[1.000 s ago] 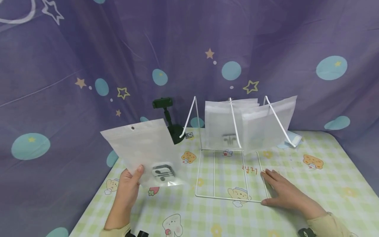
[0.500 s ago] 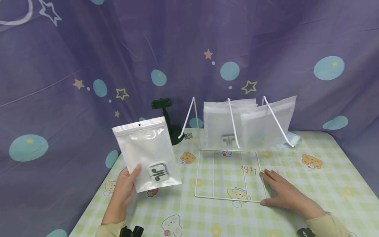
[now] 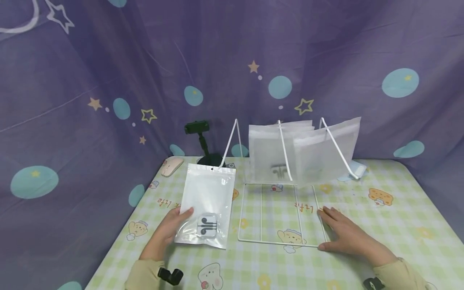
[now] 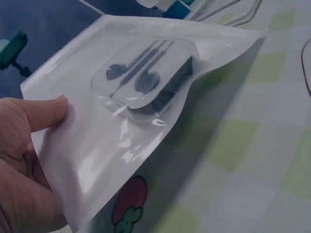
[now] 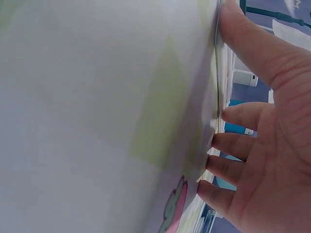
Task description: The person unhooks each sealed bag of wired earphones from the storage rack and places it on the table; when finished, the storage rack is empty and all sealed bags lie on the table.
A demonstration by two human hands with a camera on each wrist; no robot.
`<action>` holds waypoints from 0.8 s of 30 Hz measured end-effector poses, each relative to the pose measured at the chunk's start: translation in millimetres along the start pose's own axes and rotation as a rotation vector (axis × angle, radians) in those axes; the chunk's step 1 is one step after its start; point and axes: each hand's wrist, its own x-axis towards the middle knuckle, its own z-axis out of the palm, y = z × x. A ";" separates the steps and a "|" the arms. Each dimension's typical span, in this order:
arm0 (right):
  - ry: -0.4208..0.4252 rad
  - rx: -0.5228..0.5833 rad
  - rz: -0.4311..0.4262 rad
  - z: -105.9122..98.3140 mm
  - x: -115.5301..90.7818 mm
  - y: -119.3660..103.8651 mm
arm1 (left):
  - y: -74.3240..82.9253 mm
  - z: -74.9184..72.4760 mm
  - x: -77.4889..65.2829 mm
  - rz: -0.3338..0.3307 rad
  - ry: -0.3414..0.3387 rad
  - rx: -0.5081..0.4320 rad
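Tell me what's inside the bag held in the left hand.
Inside the bag, near its lower end, is a see-through case with dark earphones in it. The case's underside, and anything beneath it, is covered from view.

Soft light evenly fills the head view, the checked tablecloth bright and the far purple curtain dimmer, its printed ovals stretched towards the left and right edges. In the left wrist view, glare streaks the glossy zip-lock bag, beside a soft-edged shadow. The right wrist view is cool-toned, its tablecloth pale and blurred.
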 end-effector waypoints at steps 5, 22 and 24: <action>-0.002 0.001 -0.001 -0.7 -0.4 -1.7 | -6.3 9.8 9.2 -0.026 -0.015 0.028; 0.004 -0.015 -0.003 -0.3 1.3 0.1 | -4.7 33.0 17.5 0.004 0.170 0.410; 0.001 -0.016 0.001 -0.4 1.2 0.1 | -3.8 34.2 17.2 0.009 0.216 0.515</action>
